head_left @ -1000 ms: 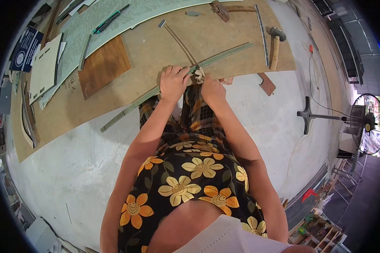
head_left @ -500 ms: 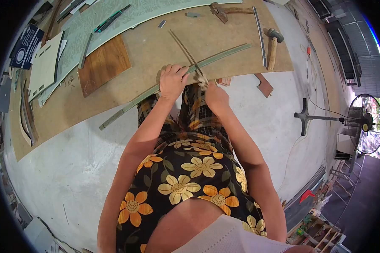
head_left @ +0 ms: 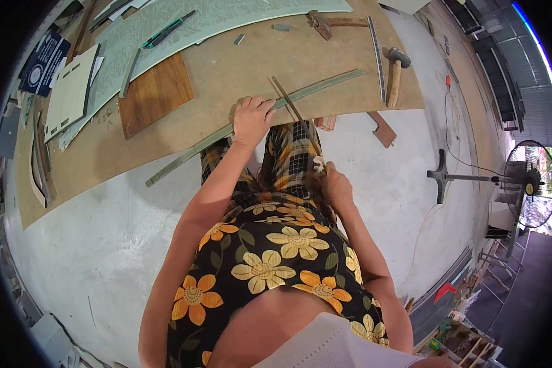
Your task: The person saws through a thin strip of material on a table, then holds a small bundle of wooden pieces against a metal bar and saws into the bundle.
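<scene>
Concrete floor (head_left: 104, 245) all around, and on it a big fibreboard sheet (head_left: 239, 67) strewn with offcuts, where we find the person bent double over the near edge. We've just watched a real change. A second ago both hands were bunched together on the green strip (head_left: 322, 86), and now the right hand (head_left: 336, 184) has drawn well back toward the body, off the sheet and over the checked trousers. With it comes the thin blade (head_left: 293, 113). Its far tip, which earlier reached deep across the sheet, now lies just beyond the left hand (head_left: 251, 119) and crosses the strip right beside its fingers. We read that as a long pull stroke, so the work on the strip looks to be mid-rhythm rather than finished. The right hand is clenched around a pale wrapped grip (head_left: 319, 164) at the blade's near end. The left hand hasn't budged, its fingers curled down over the strip and pinning it to the sheet. The strip itself is long, narrow and gently bowed, running out past the left hand both ways, and we can't make out a cut in it. A hammer (head_left: 394, 73) lies well off beyond the right hand.
</scene>
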Demonstrator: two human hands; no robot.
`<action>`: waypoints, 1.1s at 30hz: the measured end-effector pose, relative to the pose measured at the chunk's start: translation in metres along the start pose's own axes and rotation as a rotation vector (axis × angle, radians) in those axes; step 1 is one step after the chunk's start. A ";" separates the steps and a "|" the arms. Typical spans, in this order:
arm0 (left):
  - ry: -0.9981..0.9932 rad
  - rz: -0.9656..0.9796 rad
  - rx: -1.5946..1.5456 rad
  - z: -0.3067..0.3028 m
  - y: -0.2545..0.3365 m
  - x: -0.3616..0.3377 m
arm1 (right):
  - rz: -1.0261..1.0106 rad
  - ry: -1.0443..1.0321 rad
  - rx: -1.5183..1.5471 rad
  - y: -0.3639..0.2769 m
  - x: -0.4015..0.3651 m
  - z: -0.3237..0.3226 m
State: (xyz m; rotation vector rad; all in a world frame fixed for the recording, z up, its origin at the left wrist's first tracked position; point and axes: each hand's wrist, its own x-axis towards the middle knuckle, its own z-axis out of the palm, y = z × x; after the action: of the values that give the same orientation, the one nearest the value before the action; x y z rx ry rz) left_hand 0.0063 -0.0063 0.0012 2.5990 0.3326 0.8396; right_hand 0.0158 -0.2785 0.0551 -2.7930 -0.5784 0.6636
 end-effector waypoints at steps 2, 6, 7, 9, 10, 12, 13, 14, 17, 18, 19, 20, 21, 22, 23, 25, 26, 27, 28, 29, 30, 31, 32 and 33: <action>0.010 0.001 -0.004 0.000 -0.001 0.001 | -0.032 0.053 0.047 0.006 -0.008 -0.008; -0.033 -0.021 -0.037 -0.004 -0.002 -0.001 | -0.064 0.170 0.184 0.003 -0.014 -0.021; -0.046 -0.029 -0.055 -0.005 -0.004 -0.004 | -0.081 0.188 0.203 0.004 -0.012 -0.020; -0.067 -0.037 -0.067 -0.014 -0.012 -0.006 | -0.110 0.206 0.236 0.005 -0.005 -0.015; -0.078 -0.036 -0.062 -0.022 -0.017 -0.009 | -0.120 0.204 0.249 0.005 0.000 -0.011; -0.108 -0.051 -0.045 -0.039 -0.026 -0.015 | -0.146 0.201 0.269 0.002 0.004 -0.003; -0.124 -0.064 -0.034 -0.048 -0.030 -0.017 | -0.162 0.202 0.273 -0.001 0.006 -0.001; -0.142 -0.077 -0.024 -0.055 -0.032 -0.020 | -0.176 0.203 0.277 -0.003 0.007 0.003; -0.225 -0.145 0.066 -0.066 -0.035 -0.021 | -0.137 0.183 0.276 -0.018 0.016 0.004; -0.208 -0.134 0.078 -0.067 -0.033 -0.019 | -0.144 0.185 0.266 -0.021 0.021 0.006; -0.190 -0.123 0.088 -0.065 -0.029 -0.018 | -0.151 0.187 0.255 -0.023 0.027 0.010; -0.174 -0.113 0.099 -0.063 -0.024 -0.016 | -0.157 0.188 0.244 -0.025 0.031 0.013; -0.155 -0.117 0.098 -0.058 -0.019 -0.015 | -0.154 0.181 0.224 -0.027 0.035 0.015; -0.135 -0.120 0.098 -0.052 -0.013 -0.013 | -0.151 0.175 0.204 -0.030 0.039 0.016; -0.112 -0.122 0.096 -0.046 -0.008 -0.009 | -0.149 0.172 0.183 -0.033 0.045 0.015; -0.093 -0.135 0.074 -0.032 0.001 -0.002 | -0.128 0.168 0.147 -0.038 0.055 0.012; -0.085 -0.144 0.061 -0.026 0.005 0.001 | -0.116 0.165 0.127 -0.040 0.059 0.010; -0.091 -0.157 0.056 -0.019 0.007 0.004 | -0.118 0.166 0.108 -0.042 0.062 0.007; -0.102 -0.169 0.051 -0.014 0.008 0.008 | -0.118 0.165 0.092 -0.044 0.063 0.005; -0.113 -0.182 0.048 -0.009 0.009 0.010 | -0.118 0.162 0.077 -0.045 0.064 0.003; -0.113 -0.191 0.037 -0.003 0.009 0.011 | -0.127 0.156 0.078 -0.048 0.064 0.001; -0.114 -0.199 0.026 0.002 0.008 0.012 | -0.136 0.150 0.079 -0.051 0.063 -0.001; -0.113 -0.207 0.017 0.007 0.007 0.014 | -0.146 0.144 0.081 -0.053 0.064 -0.002; -0.101 -0.211 0.006 0.009 0.008 0.015 | -0.146 0.141 0.072 -0.052 0.066 -0.001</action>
State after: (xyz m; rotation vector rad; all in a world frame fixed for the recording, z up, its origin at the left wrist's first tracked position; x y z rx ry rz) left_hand 0.0247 -0.0114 0.0056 2.5441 0.5687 0.6334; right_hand 0.0536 -0.2034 0.0453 -2.6726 -0.7066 0.4454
